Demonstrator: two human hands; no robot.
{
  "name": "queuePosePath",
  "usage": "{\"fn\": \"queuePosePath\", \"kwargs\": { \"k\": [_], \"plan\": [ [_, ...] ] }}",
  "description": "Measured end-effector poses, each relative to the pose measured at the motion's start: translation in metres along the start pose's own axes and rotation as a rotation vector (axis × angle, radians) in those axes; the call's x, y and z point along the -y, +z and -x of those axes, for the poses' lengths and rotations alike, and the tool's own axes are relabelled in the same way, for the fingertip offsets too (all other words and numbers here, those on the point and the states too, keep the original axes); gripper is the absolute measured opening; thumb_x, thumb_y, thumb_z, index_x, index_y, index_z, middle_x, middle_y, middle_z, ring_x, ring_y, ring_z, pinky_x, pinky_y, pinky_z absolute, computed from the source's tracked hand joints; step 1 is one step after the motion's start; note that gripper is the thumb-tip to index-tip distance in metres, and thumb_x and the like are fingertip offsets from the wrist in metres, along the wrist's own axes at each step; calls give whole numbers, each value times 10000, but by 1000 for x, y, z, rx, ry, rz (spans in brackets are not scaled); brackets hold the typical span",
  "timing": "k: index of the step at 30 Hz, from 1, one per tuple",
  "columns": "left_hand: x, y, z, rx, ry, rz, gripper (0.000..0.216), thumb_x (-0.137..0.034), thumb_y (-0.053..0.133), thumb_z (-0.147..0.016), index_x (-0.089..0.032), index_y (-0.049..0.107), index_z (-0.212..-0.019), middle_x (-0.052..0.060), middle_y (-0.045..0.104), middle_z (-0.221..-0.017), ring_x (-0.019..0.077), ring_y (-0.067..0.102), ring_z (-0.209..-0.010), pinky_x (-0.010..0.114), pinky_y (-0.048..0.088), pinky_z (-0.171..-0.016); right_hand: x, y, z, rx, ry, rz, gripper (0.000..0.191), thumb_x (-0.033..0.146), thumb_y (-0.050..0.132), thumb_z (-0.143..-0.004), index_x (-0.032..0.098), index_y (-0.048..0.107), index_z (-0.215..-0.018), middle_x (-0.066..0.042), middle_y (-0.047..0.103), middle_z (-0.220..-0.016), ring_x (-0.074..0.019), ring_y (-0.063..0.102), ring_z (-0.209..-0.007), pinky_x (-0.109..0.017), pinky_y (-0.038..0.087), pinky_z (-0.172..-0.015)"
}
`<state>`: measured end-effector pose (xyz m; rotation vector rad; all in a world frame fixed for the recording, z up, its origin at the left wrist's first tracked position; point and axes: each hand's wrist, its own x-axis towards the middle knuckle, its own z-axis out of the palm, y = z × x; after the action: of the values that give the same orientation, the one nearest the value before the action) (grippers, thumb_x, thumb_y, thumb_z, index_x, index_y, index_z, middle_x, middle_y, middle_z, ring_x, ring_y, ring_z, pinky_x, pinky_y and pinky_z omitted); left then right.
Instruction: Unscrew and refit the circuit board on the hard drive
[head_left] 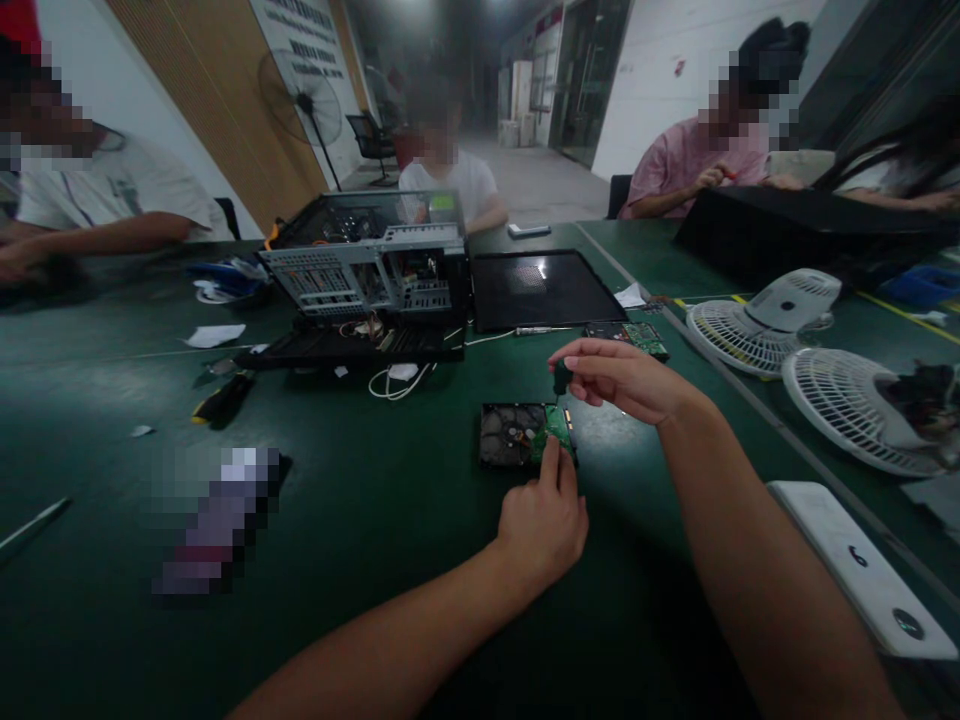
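A hard drive (510, 433) lies circuit side up on the green table (360, 540), with a small green circuit board (556, 424) at its right end. My left hand (546, 515) is closed, its fingers pinching the near edge of that board. My right hand (619, 378) hovers just above the drive's right end. Its fingers are closed on the dark handle of a small screwdriver (561, 377), held upright with the tip pointing down at the board.
An opened computer case (367, 265) stands behind the drive with a black side panel (544, 288) beside it and a second circuit board (637, 337). A yellow-black tool (221, 398) lies left. Two white fans (847, 400) lie right. Other people sit around the table.
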<state>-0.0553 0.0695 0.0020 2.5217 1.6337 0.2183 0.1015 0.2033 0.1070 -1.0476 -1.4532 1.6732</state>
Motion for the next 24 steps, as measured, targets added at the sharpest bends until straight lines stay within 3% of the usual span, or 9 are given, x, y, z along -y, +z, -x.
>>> {"fn": "queuePosePath", "kwargs": {
  "k": [4, 8, 12, 18, 24],
  "plan": [
    [0, 0, 0, 9, -3, -7, 646, -367, 518, -1026, -89, 430, -1603, 217, 319, -1722, 271, 759, -989, 384, 653, -726, -1, -4, -2, -150, -43, 71, 316, 369, 909, -742, 180, 725, -916, 12, 623, -736, -95, 517, -620, -236, 375, -526],
    [0, -1, 0, 23, -12, -10, 647, -372, 530, -1024, -114, 425, -1608, 221, 312, -1723, 275, 762, -999, 373, 647, -720, -2, -2, -5, -219, -91, 96, 269, 327, 889, -726, 191, 716, -880, 10, 634, -780, -99, 518, -637, -265, 397, -577],
    [0, -2, 0, 28, -6, -3, 640, -362, 520, -1029, -106, 425, -1608, 225, 315, -1720, 279, 761, -1004, 377, 648, -719, -1, 4, -4, -184, -95, 134, 220, 302, 804, -783, 202, 767, -976, 4, 632, -804, -104, 508, -627, -283, 369, -558],
    [0, -1, 0, 13, 3, -1, 642, -360, 505, -1031, -73, 428, -1601, 234, 311, -1720, 285, 755, -1001, 402, 659, -725, 0, 8, -4, -180, -17, 88, 150, 330, 740, -810, 190, 729, -864, -7, 613, -720, -106, 483, -547, -266, 273, -458],
    [-1, 0, 0, 1, -6, 0, 644, -351, 538, -1018, -80, 436, -1594, 249, 349, -1693, 283, 758, -991, 398, 658, -714, 0, 5, -4, -50, 8, 9, 248, 345, 689, -871, 187, 757, -1050, -104, 755, -1100, -94, 507, -545, -266, 240, -415]
  ]
}}
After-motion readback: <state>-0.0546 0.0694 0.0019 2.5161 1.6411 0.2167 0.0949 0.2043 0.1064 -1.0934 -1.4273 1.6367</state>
